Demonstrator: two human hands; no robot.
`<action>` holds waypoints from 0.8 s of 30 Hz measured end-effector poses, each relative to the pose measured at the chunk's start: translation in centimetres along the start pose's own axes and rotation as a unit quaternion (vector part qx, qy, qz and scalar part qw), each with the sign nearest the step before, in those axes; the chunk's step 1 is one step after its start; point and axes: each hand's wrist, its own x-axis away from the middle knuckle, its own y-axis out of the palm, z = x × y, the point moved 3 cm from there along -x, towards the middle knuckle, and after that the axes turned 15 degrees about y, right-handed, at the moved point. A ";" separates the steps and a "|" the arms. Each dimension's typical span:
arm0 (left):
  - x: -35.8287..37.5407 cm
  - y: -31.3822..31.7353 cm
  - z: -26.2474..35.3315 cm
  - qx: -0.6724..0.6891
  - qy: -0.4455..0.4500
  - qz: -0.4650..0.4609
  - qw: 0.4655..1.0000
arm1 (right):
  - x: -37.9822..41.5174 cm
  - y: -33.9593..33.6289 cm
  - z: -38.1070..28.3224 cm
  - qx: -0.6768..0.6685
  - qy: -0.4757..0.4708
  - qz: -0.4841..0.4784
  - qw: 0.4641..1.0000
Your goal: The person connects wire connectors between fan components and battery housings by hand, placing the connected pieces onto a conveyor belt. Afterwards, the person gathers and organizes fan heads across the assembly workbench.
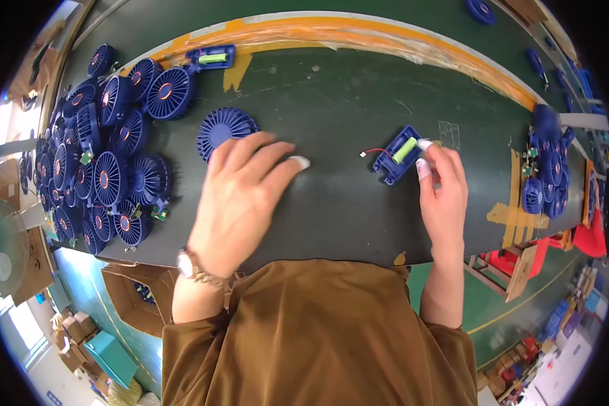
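My left hand (240,186), with a watch on its wrist, hovers palm down with thumb and fingers apart. Its knuckles overlap the near edge of a blue round fan head (227,127) lying on the dark table. To the right, my right hand (445,193) has thumb and forefinger, both with white tip covers, closed at the edge of a blue plastic battery housing (387,166). A green cylindrical battery (405,150) lies in that housing. From its left side a red wire runs to a small white connector (363,154).
Many blue fan heads (110,177) are heaped on the table's left. Another housing with a green battery (213,58) rests near the taped back rail (358,35). More blue fan parts (553,169) stand at the right end. A cardboard box (130,298) is below the table's left front.
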 end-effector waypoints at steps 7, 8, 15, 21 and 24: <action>4.4 -1.2 -3.0 0.062 -0.081 -0.002 0.995 | 0.1 1.7 -5.0 0.063 -0.218 -0.063 0.972; 4.8 -1.2 -3.0 0.065 -0.085 -0.010 0.994 | 0.0 2.5 -5.0 0.077 -0.211 -0.057 0.973; 8.7 -0.4 -2.9 0.054 -0.077 -0.088 0.992 | 0.4 4.5 -3.5 0.075 -0.208 -0.037 0.974; 8.0 -0.5 -2.6 0.167 -0.095 0.049 0.980 | -0.4 4.5 -1.2 -0.144 -0.048 -0.069 0.986; 5.8 -0.2 -1.8 0.234 -0.111 0.148 0.955 | -0.6 4.0 -0.8 -0.308 0.070 -0.168 0.934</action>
